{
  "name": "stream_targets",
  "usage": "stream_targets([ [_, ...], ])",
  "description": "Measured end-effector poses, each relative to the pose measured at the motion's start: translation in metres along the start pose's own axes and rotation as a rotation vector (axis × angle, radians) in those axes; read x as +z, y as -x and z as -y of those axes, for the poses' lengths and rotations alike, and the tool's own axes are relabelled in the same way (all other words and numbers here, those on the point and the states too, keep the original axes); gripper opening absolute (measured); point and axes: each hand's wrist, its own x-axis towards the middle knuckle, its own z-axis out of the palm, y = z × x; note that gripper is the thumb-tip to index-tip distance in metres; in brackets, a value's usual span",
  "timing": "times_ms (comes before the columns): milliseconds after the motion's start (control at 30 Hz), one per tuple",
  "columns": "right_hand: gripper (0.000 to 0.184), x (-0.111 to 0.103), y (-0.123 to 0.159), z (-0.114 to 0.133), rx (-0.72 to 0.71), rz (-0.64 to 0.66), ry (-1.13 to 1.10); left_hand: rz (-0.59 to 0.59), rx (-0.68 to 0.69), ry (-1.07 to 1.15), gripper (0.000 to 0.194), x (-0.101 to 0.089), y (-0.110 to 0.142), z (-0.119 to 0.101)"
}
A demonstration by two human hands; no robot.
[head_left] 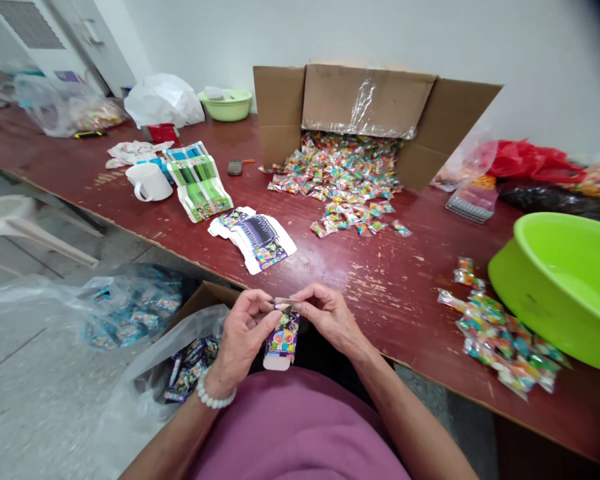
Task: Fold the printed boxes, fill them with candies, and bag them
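Observation:
A small purple printed candy box (283, 337) is held upright between my two hands in front of my lap, just off the table's edge. Its white bottom flap hangs loose. My left hand (247, 333) grips the box's left upper side with thumb and fingers. My right hand (327, 313) pinches the flap at the upper end. Beyond them on the table lies a stack of flat purple box blanks (263, 237), and farther left some green box blanks (200, 183). Wrapped candies (347, 173) spill from a cardboard carton (370, 100).
A green basin (545, 287) stands at the right beside a pile of wrapped candies (505, 340). A white mug (150, 182) sits at the left. Below the table's edge, a plastic-lined carton holds purple packs (193, 367), next to a bag of blue packs (135, 313).

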Motion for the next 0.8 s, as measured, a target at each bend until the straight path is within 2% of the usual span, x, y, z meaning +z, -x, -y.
stream_targets([
  [67, 0.018, 0.001, 0.002, -0.001, -0.021, -0.044, -0.021, 0.061, -0.148, 0.118, 0.039, 0.002, 0.002, -0.002],
  [167, 0.017, 0.0, 0.004, 0.002, -0.095, -0.055, 0.066, 0.298, -0.44, 0.259, 0.043, 0.004, 0.004, -0.002],
  [200, 0.017, -0.001, 0.004, 0.004, -0.137, -0.03, 0.14, 0.338, -0.506, 0.287, 0.047, 0.005, 0.004, 0.0],
  [267, 0.019, -0.003, 0.004, 0.008, -0.203, 0.04, 0.278, 0.316, -0.568, 0.308, 0.053, 0.007, 0.004, 0.004],
  [333, 0.022, -0.003, 0.004, 0.011, -0.197, 0.056, 0.326, 0.254, -0.567, 0.281, 0.055, 0.009, 0.003, 0.008],
  [467, 0.018, 0.0, 0.0, 0.009, -0.049, -0.006, 0.263, 0.214, -0.474, 0.148, 0.06, 0.014, 0.003, 0.01],
  [633, 0.019, 0.001, -0.008, 0.011, 0.129, 0.038, 0.021, 0.273, -0.361, 0.025, 0.067, 0.015, 0.003, 0.006],
  [800, 0.015, 0.001, -0.007, 0.013, 0.132, -0.009, 0.002, 0.308, -0.289, -0.048, 0.07, 0.012, 0.0, 0.006],
])
